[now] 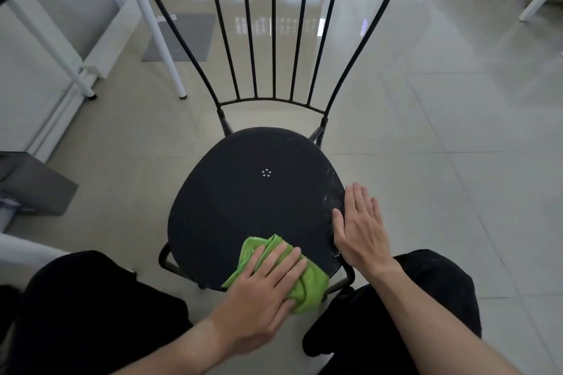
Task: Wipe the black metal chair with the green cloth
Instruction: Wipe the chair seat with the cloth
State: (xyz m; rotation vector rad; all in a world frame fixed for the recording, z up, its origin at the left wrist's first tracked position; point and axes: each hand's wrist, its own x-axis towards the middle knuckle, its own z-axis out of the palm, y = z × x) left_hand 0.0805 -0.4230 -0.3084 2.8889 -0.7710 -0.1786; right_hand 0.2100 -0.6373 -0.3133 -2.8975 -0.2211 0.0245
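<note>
Green cloth (pixel 307 281): bright green, bunched and folded, lying on the near edge of the seat, its near part hanging a little past the rim.
Left hand (pixel 268 280): flat on top of the cloth, fingers straight and close together, pressing it down on the seat; nothing curled round it.
Right hand (pixel 361 228): palm down on the right rim of the seat, fingers straight and pointing away, thumb (pixel 337 218) lying on the seat surface; it holds nothing.
Black metal chair (pixel 249 201): directly in front of the person, between the knees; rounded matt black seat with a small ring of holes in the middle and pale scuffs and dusty marks along the right edge, near the right hand.
Chair back (pixel 273 39): thin black bars fanning upward from a curved rail, beyond the seat.
Trousers (pixel 91 313): dark, on either side of the seat's near edge.
Floor (pixel 441 131): pale glossy tiles.
White table legs (pixel 164 39): standing to the left beyond the chair.
Grey mat (pixel 182 36): on the floor behind those legs.
</note>
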